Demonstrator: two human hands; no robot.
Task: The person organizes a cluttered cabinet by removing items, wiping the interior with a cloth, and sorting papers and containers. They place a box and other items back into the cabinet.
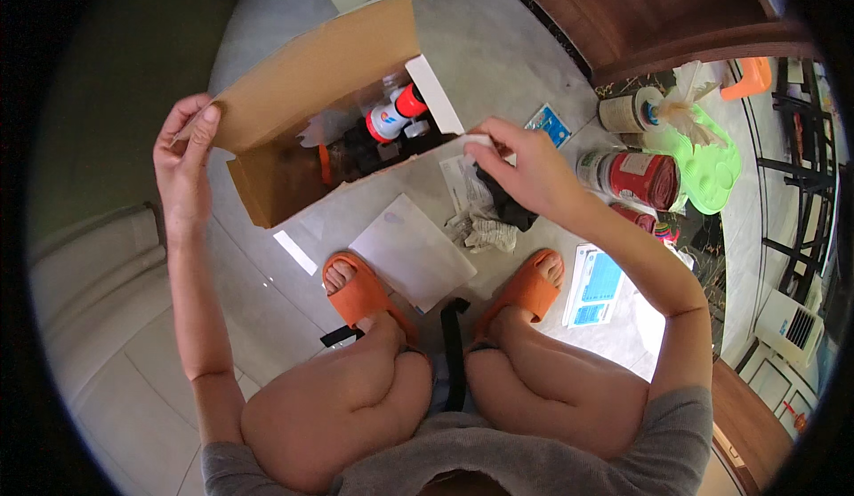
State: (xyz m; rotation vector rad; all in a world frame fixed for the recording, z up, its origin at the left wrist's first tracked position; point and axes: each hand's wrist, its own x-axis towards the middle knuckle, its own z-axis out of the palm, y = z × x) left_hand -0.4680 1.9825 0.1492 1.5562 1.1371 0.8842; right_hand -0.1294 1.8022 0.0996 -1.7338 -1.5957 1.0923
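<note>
An open cardboard box (313,75) stands on the tiled floor in front of me, its long lid flap raised. My left hand (190,156) pinches the left corner of that flap between thumb and fingers. At the box's near right corner, my right hand (517,159) grips the edge by a white end flap (434,94). Inside lies a red and white cylindrical device (393,115) among black parts, with clear plastic beside it. An orange strip (325,164) is also in the box. Below my right hand are crumpled printed paper (484,229) and a black bag or cloth (510,206).
A white sheet (413,252) lies between my orange slippers (363,292). Printed blue and white papers (594,286) are to the right. Red-labelled jars (644,179), a green plastic tray (710,162) and a tied container (624,113) stand farther right, below a wooden cabinet (640,15).
</note>
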